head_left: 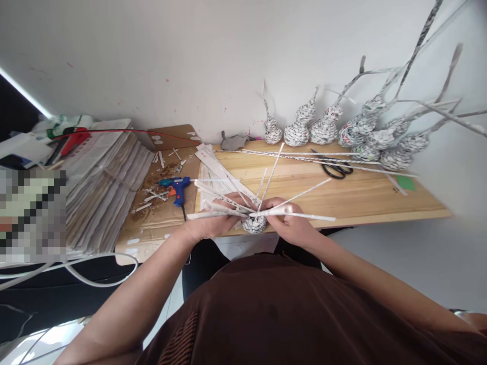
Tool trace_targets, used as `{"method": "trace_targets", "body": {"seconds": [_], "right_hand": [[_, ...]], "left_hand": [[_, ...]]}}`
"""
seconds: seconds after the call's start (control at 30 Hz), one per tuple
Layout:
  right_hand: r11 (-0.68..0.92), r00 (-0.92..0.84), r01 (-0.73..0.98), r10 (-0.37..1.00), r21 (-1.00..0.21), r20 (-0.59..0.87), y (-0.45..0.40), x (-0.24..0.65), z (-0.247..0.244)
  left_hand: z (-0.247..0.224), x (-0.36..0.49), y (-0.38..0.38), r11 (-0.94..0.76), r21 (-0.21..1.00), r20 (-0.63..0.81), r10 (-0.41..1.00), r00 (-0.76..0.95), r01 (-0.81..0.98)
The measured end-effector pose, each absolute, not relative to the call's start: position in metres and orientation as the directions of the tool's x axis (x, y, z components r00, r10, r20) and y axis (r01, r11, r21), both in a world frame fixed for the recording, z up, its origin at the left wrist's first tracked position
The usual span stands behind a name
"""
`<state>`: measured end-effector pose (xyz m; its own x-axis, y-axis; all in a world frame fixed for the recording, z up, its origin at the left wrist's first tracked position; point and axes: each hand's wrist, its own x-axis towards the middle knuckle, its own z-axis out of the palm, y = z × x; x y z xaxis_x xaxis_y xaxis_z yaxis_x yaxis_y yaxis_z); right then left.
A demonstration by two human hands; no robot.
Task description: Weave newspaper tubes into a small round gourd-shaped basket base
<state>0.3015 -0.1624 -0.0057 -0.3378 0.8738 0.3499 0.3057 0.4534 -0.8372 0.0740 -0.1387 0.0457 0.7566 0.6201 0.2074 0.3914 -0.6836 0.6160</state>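
Note:
A small round weave of rolled newspaper [254, 225] is held between my hands at the table's front edge. Rolled paper sticks [271, 175] fan out from its top in several directions. My left hand [222, 223] is closed on the left side of the weave, with several paper sticks lying across its fingers. On the other side, my right hand [292, 227] pinches a paper stick close to the rim of the weave. Sticks partly hide the fingertips of both hands.
A blue glue gun [180, 189] lies on cardboard at the left, near a tall stack of newspaper [110, 177]. Black-handled scissors [337, 169] and long paper sticks [304, 158] lie behind my hands. Several gourd-shaped paper weaves [297, 132] line the wall.

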Motion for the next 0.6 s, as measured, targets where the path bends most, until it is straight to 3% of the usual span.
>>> {"method": "trace_targets", "body": {"seconds": [0.17,0.37,0.6], "right_hand": [[0.366,-0.352,0.288,0.900,-0.885,0.258,-0.158,0.301,-0.005],[0.286,-0.373,0.216,0.908,-0.934,0.192,-0.157,0.300,-0.005],[0.223,-0.363,0.220,0.922,-0.949,0.133,-0.158,0.299,-0.005]], "left_hand": [[0.058,0.075,-0.132,-0.616,0.714,0.156,0.602,0.783,0.332],[0.056,0.082,-0.135,-0.614,0.600,0.104,0.695,0.712,0.512],[0.050,0.076,-0.135,-0.619,0.637,0.122,0.669,0.733,0.459]]}}
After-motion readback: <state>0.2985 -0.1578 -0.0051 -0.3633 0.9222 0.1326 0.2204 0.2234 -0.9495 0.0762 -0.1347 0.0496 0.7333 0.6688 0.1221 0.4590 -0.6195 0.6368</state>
